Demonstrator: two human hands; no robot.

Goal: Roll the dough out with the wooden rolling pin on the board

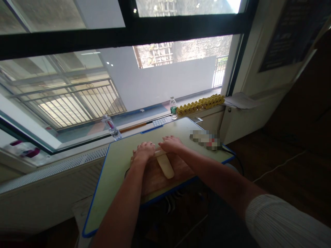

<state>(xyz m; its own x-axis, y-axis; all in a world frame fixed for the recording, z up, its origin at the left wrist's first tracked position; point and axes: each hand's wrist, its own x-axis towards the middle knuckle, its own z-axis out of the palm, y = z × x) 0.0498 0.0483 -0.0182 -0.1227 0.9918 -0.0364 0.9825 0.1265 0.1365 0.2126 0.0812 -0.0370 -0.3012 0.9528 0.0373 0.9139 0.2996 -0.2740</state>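
Observation:
A long flat strip of pale dough [166, 167] lies on a brown wooden board [155, 181] on the small table. Across the strip's far end rests a light-coloured rolling pin [160, 153], mostly covered by my hands. My left hand [144, 151] is over the pin's left part, its fingers curved down around it. On the other side my right hand [171, 143] bears on the pin's right part, palm down. The fingers' undersides are hidden in both hands.
The blue-edged table [108, 182] stands against a windowsill. A blurred-out object [206, 139] lies at its right. Plastic bottles [173, 108] [111, 127], a stick with an orange-brown handle [134, 127] and yellow egg trays [200, 104] are along the sill. Papers [241, 101] lie farther right.

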